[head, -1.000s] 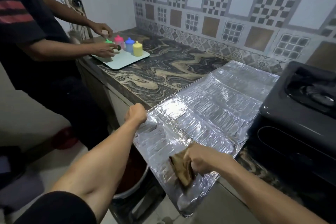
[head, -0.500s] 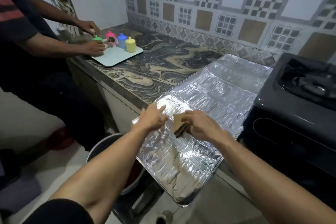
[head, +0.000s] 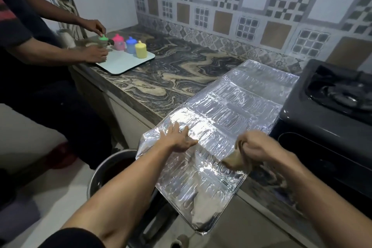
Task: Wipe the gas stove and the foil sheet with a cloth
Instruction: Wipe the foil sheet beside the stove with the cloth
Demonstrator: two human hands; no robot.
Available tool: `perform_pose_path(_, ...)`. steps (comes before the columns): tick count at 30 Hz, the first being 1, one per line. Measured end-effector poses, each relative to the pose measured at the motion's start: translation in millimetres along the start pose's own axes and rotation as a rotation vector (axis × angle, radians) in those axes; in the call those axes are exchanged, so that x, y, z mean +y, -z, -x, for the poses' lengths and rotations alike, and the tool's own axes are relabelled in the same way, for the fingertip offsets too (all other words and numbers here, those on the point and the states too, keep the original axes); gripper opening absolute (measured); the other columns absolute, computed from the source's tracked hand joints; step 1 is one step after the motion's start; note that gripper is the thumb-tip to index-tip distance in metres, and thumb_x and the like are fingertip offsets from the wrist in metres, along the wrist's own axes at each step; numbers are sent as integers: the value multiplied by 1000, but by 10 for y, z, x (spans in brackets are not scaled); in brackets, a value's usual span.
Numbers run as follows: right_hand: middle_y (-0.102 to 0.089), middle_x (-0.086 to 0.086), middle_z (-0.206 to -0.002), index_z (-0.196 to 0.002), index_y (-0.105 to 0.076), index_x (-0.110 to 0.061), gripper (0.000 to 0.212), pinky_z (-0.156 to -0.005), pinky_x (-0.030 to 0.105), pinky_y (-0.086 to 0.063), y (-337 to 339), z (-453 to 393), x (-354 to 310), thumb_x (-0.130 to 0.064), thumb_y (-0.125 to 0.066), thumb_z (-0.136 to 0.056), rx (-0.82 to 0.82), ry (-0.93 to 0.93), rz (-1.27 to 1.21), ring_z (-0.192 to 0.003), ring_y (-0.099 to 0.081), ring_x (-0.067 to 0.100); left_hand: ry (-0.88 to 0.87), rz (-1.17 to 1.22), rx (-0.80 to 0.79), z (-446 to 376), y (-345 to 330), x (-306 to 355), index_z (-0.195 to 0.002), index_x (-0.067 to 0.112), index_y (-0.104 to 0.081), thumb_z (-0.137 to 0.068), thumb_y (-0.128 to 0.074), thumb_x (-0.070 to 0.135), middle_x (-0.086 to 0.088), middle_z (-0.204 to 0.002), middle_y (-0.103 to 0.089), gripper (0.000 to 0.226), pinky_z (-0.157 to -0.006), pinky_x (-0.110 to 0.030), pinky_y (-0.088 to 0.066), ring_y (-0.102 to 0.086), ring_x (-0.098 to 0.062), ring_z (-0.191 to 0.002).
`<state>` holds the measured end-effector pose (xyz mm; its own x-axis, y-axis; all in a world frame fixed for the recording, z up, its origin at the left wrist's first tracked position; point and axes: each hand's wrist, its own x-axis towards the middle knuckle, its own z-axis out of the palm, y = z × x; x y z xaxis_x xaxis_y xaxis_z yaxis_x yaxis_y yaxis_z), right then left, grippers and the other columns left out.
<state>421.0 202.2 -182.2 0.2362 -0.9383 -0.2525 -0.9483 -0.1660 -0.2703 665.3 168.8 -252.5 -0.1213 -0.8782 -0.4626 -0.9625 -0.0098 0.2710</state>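
Observation:
A long silver foil sheet lies across the marbled counter, and its near end hangs over the counter's front edge. My left hand lies flat on the foil near its left edge, fingers straight. My right hand grips a bunched brown cloth over the foil's right side, close to the stove. The dark grey gas stove stands to the right of the foil, with its burner at the far right.
Another person stands at the left, hands on small coloured bottles on a pale tray. A metal bucket sits on the floor below my left arm. A patterned tile wall backs the marbled counter.
My right hand carried the cloth up the foil, then right toward the stove. My left hand left the foil's left edge and now lies flat on the sheet.

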Motion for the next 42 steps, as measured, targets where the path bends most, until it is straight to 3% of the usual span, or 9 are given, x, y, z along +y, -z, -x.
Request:
perform_pose_path(4,-67,6,-116,-110,-66,-17,44,-89,46,-51,116,-168,-97,1,-39,-81,411,-19,-198,-107,-60,27,12,-25,-13,-11,21,26,-152,27,9,-91,-33,66,-13,-156,23,84,-110,-61,14,20,-33,-144)
perform_pose_path(10,-58,-8,-111,-101,-63,-28,34,-91,45,-50,-532,-307,28,0,-53,-85,204,-55,-209,-108,-55,21,79,-111,-35,-35,-1,157,-152,19,12,-87,-29,74,-19,-154,25,95,-110,-61,11,19,-37,-144)
perform_pose_path(12,-51,-4,-131,-122,-58,-20,46,-110,34,-30,-707,-230,57,5,-50,-84,294,-30,-192,-127,-40,17,89,-129,-31,-43,7,175,-152,19,12,-86,-29,75,-20,-154,25,96,-110,-62,11,19,-37,-144)
perform_pose_path(16,-45,4,-144,-130,-55,-11,60,-111,21,-9,-788,-99,156,14,-37,-78,336,-79,-263,-139,-30,17,104,-144,-12,-80,-34,197,-152,17,11,-84,-33,77,-21,-154,25,101,-109,-64,10,19,-40,-143)
perform_pose_path(19,-45,3,-144,-127,-57,-13,61,-115,33,-13,-809,-60,162,6,-34,-75,352,-99,-246,-139,-30,16,115,-149,6,-122,-73,209,-152,16,12,-83,-33,77,-23,-153,26,103,-109,-65,12,19,-42,-142)
perform_pose_path(23,-54,4,-133,-122,-59,-9,53,-104,19,-20,-791,-107,3,12,-42,-76,383,-117,-213,-129,-39,16,122,-193,6,-179,-75,223,-151,14,12,-83,-32,78,-25,-152,25,103,-108,-67,10,18,-44,-142)
perform_pose_path(28,-52,2,-135,-126,-57,-10,53,-106,20,-20,-752,-29,-118,10,-41,-79,346,-118,-208,-132,-37,17,123,-280,-14,-223,-4,241,-152,10,7,-82,-32,80,-29,-154,16,106,-108,-70,1,9,-47,-143)
perform_pose_path(34,-65,2,-112,-108,-68,-23,47,-85,27,-49,-442,265,-110,3,-38,-82,124,-182,-482,-99,-61,18,142,-310,-11,-118,85,303,-153,10,-1,-80,-35,81,-27,-157,5,107,-110,-69,-2,-3,-43,-146)
perform_pose_path(42,-71,4,-79,-76,-71,-13,19,-66,32,-50,69,1038,401,-12,-53,-82,395,-331,-862,-76,-64,20,-53,-220,189,275,156,1023,-143,14,-34,-88,-54,59,-15,-150,-35,74,-108,-60,-25,-39,-32,-135)
